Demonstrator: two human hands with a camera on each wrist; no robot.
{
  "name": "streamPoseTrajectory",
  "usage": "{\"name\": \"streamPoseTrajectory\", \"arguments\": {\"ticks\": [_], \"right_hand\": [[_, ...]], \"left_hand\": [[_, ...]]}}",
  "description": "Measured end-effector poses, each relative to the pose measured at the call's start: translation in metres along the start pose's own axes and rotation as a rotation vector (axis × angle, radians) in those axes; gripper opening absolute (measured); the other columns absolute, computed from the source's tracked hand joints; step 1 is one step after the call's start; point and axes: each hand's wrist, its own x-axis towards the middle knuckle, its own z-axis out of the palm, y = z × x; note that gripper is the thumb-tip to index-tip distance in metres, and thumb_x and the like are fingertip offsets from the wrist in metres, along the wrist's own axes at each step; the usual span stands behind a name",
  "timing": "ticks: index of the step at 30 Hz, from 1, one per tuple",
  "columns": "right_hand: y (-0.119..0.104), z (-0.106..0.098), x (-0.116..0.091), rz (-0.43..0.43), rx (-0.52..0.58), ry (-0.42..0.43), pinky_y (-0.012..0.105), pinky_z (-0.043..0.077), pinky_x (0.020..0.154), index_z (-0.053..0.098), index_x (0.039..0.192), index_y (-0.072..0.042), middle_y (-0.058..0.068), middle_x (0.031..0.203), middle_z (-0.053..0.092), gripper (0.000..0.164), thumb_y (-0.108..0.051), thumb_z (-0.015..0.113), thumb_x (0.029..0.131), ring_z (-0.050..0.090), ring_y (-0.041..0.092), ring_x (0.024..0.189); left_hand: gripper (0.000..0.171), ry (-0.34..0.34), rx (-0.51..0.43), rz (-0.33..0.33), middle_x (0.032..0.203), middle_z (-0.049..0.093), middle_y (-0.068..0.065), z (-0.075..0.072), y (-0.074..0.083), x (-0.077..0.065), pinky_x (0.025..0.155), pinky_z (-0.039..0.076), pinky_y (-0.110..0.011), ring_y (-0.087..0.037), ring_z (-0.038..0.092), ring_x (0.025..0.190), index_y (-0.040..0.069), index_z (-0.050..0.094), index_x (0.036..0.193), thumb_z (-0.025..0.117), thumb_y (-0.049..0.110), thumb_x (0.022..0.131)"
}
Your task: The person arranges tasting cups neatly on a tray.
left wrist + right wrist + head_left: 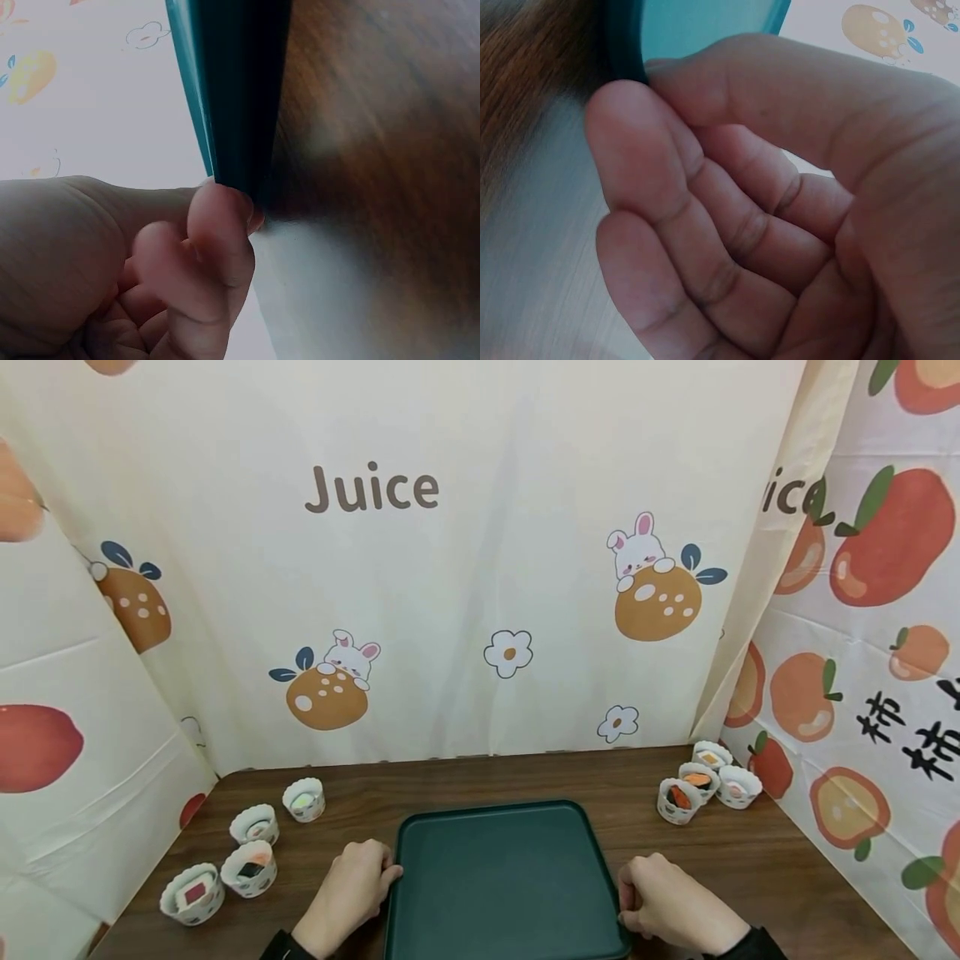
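A dark green rectangular tray (504,885) lies in the middle of the table in the head view, its near edge cut off by the frame. At its left rim, my left hand (358,883) pinches the edge with curled fingers; the left wrist view shows the fingertips (221,214) against the underside of the tray (232,90). On the opposite side, my right hand (667,897) grips the right rim. In the right wrist view the thumb (742,82) lies over the rim of the tray (634,37), with the other fingers curled below.
Several white paper cups with sushi-like pieces stand on the brown wooden table (450,781): a left group including a front cup (192,895) and a back cup (304,800), and a right cluster including one cup (677,802). Printed cloth (450,577) hangs behind and at both sides.
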Motion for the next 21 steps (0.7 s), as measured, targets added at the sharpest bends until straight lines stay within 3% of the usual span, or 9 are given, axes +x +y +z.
{"name": "streamPoseTrajectory", "arguments": {"ticks": [5,12,17,21], "right_hand": [[0.001,0.001,0.001,-0.006,0.000,0.004,0.022,0.037,0.050,0.064,0.071,-0.020,-0.010,0.059,0.057,0.029,-0.003,0.080,0.087,0.050,0.002,0.052],[0.001,0.000,0.002,0.015,-0.017,0.001,0.022,0.037,0.050,0.064,0.072,-0.020,-0.009,0.061,0.056,0.027,-0.007,0.080,0.090,0.050,0.003,0.053],[0.001,-0.002,0.001,0.014,-0.074,0.048,0.024,0.038,0.053,0.063,0.077,-0.024,-0.012,0.065,0.054,0.025,-0.023,0.081,0.094,0.047,0.000,0.057],[0.000,-0.002,0.002,-0.010,-0.053,0.055,0.024,0.040,0.055,0.064,0.084,-0.025,-0.014,0.067,0.056,0.020,-0.027,0.080,0.096,0.049,-0.001,0.060]], "left_hand": [[0.038,-0.008,0.004,-0.004,0.051,0.053,0.003,-0.001,0.000,0.000,0.051,0.044,-0.026,-0.009,0.054,0.042,0.014,0.057,0.065,0.077,0.012,0.097],[0.036,0.054,0.046,-0.003,0.057,0.052,0.004,-0.003,-0.001,0.001,0.050,0.037,-0.025,-0.009,0.049,0.049,0.016,0.057,0.067,0.083,0.017,0.093],[0.024,0.121,0.102,-0.051,0.074,0.064,-0.001,-0.020,-0.008,0.009,0.054,0.044,-0.032,-0.014,0.057,0.062,0.011,0.066,0.089,0.087,0.022,0.090],[0.037,0.183,0.198,-0.047,0.094,0.070,-0.015,-0.043,-0.020,0.014,0.062,0.055,-0.044,-0.028,0.070,0.077,0.001,0.067,0.111,0.087,0.023,0.089]]}}
